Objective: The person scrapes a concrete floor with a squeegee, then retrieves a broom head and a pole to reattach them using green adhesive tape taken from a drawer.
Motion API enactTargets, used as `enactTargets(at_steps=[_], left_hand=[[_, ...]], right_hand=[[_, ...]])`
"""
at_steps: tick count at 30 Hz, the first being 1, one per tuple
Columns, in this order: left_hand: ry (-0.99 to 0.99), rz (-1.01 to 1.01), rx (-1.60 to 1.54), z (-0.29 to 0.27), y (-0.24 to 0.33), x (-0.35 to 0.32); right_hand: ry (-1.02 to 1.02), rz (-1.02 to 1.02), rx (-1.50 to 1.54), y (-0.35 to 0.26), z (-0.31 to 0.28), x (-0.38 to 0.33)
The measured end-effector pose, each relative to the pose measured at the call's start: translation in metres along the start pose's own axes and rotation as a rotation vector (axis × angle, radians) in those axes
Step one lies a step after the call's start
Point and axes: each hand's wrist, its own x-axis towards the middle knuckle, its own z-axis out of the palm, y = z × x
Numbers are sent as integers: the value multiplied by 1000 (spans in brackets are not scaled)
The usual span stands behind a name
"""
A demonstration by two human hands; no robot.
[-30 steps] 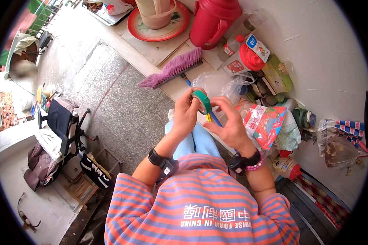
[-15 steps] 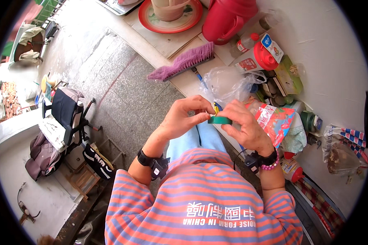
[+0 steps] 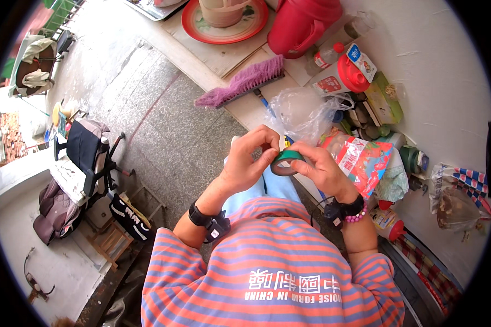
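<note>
**Green tape roll (image 3: 290, 155) between your two hands, mid-frame**

Nearest, your striped shirt (image 3: 273, 256) fills the lower centre, and a dark device is strapped to each wrist. Ahead of it, just right of the centre of the frame, your right hand (image 3: 326, 171) has its grip closed on the roll's right side, thumb at the front and fingers behind, with the roll tilted so that its hollow middle shows. Your left hand (image 3: 245, 161) has a narrow grip, thumb and forefinger brought close together at the roll's left edge; you cannot tell from here whether they pinch the tape's end.

Beyond your hands, a clear plastic bag (image 3: 301, 111) lies on the bench (image 3: 218, 52), with a red-and-white packet (image 3: 365, 163) to the right. A purple-bristled broom (image 3: 243, 82) lies across the bench's edge in the upper centre. Farther up stand a red jug (image 3: 305, 24) and a red-rimmed plate (image 3: 190, 23) bearing a pale cup (image 3: 223, 13). Off at the left is a dark chair (image 3: 87, 147).
</note>
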Motion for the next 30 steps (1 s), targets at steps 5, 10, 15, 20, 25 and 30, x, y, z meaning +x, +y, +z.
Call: enactTargets(at_steps=[5, 10, 15, 20, 25, 30], left_hand=[[97, 16, -327, 9, -7, 1], [300, 63, -455, -6, -4, -1], [252, 25, -374, -22, -10, -14], [226, -1, -228, -27, -11, -29], [212, 65, 206, -52, -14, -32], [244, 44, 128, -86, -11, -47]], right_hand=[[-64, 137, 649, 26, 6, 1], [-75, 160, 1112, 61, 27, -1], [-117, 302, 1117, 71, 58, 14], [-25, 268, 847, 116, 39, 53], [393, 182, -613, 205, 11, 108], [784, 201, -1231, 184, 11, 127]])
